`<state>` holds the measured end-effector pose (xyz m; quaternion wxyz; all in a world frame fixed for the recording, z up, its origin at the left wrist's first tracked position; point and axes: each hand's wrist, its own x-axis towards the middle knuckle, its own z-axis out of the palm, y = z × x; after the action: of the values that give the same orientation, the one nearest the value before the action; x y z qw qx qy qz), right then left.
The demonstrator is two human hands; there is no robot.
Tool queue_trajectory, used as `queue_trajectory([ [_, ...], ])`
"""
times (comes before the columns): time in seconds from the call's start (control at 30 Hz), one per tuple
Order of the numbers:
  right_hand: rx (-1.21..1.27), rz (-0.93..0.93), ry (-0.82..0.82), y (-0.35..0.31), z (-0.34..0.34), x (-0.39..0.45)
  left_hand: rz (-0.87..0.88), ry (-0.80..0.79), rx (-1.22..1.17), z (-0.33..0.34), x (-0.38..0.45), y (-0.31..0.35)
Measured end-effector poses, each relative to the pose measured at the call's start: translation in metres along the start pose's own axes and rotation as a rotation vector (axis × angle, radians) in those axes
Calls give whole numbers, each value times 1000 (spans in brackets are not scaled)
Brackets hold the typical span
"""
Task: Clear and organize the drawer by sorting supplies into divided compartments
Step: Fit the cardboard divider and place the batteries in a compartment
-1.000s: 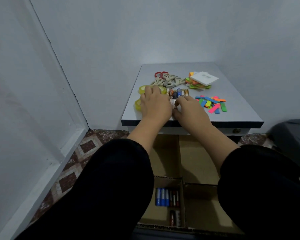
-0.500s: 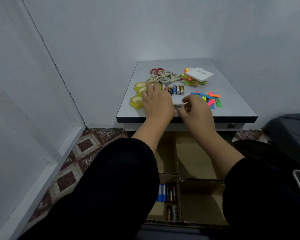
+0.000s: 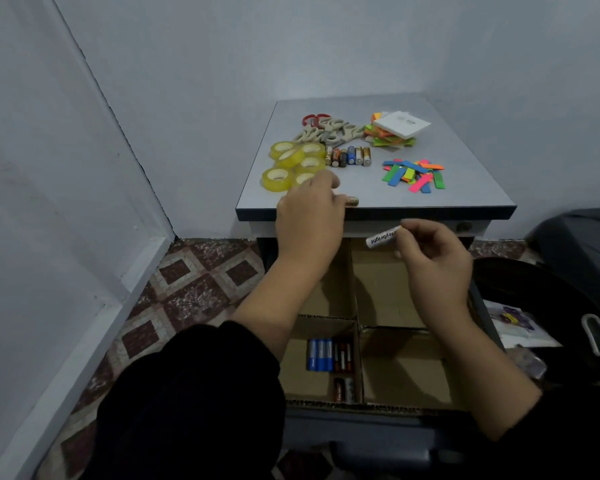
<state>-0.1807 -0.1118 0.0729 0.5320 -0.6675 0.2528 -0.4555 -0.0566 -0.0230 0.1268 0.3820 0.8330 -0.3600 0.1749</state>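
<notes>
My right hand pinches a white battery in the air, off the table's front edge and above the open drawer. Over that same edge, my left hand curls around a battery whose gold end pokes out. Cardboard dividers split the drawer into compartments; the near left one holds several batteries. On the grey table lie a row of batteries, yellow tape rolls, scissors, a stack of sticky notes and coloured strips.
A white wall and its skirting run along the left, beside patterned floor tiles. A dark bin with a white handle stands at the right of the drawer, with a bag of small items next to it.
Both hands drew back from the middle of the table towards its front edge. My right hand lifted a white battery off the table and now holds it over the drawer.
</notes>
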Motion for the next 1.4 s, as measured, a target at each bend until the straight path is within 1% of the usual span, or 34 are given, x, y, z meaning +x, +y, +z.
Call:
queue_trajectory([
  [0.07,10,75,-33,10,-2,-14,-70,-70,-159,-19,-20,-4],
  [0.13,16,139,-50,20,-1,-24,-113,-199,-230,-38,-42,-12],
  [0.2,25,190,-57,27,2,-31,-171,-403,-240,-54,-61,-22],
  [0.23,31,203,-56,29,3,-32,-208,-520,-208,-58,-69,-27],
  [0.27,36,212,-58,31,4,-33,-247,-663,-122,-58,-74,-32],
  [0.33,40,221,-72,31,6,-34,-232,-969,229,-47,-83,-44],
  [0.37,43,224,-81,31,7,-34,-202,-1074,373,-39,-88,-49],
  [0.4,51,227,-90,30,7,-35,-167,-1140,471,-32,-92,-52],
  [0.47,45,225,-111,29,6,-36,-77,-1178,565,-21,-100,-57],
  [0.53,35,225,-127,28,5,-37,46,-1131,623,-19,-106,-56],
  [0.6,36,233,-121,28,4,-37,251,-981,669,-18,-118,-55],
  [0.63,38,235,-118,28,4,-37,306,-937,691,-20,-122,-53],
  [0.67,42,234,-117,28,3,-37,316,-907,691,-22,-124,-50],
  [0.7,44,233,-118,28,3,-37,279,-952,682,-21,-127,-49],
  [0.8,42,237,-123,29,3,-37,190,-990,668,-16,-135,-52],
  [0.87,42,239,-129,30,4,-37,176,-994,685,-15,-135,-52],
  [0.93,38,242,-134,31,5,-37,154,-1038,728,-12,-135,-50],
  [1.0,46,248,-141,31,5,-37,169,-1132,795,-9,-131,-47],
  [1.1,61,259,-150,31,4,-37,250,-1282,912,-3,-126,-44],
  [1.17,60,263,-154,31,4,-37,300,-1322,960,1,-125,-44],
  [1.3,39,266,-167,32,5,-37,325,-1372,995,2,-125,-42],
  [1.4,14,269,-192,33,4,-38,300,-1368,992,4,-126,-43],
])
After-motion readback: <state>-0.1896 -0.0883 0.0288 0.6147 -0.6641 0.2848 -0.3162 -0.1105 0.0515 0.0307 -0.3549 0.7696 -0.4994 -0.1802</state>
